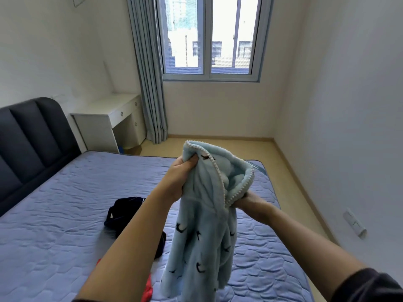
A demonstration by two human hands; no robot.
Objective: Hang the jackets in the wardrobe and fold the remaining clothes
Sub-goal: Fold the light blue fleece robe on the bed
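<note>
Figure: one garment lifted above the bed for sorting. The left hand (182,171) is closed round a bunched fold at the top of the pale blue fleece garment (202,236), with its fingers curled into the pile. The right hand (245,199), lower than that grip and to its right, pinches the white-stitched edge where it curves round an open pocket of fabric, possibly a hood. Below both grips the rest of the fleece hangs in loose folds over the quilted mattress (65,203); whether the hem touches it cannot be told. A dark navy garment (125,209) lies on the mattress below and left of the left grip, partly behind the forearm. A red garment (148,288) shows further below, near the frame's bottom edge. To do the step well, first judge whether this piece is a jacket: draw the two grips apart along the trimmed edge until shoulders or sleeves show. If it is to hang, move each grip to a shoulder seam. If it is to be folded, lay it flat below the grips and smooth it. The thick pile is likely to bunch, so hold seams rather than handfuls. No wardrobe is in view.
</note>
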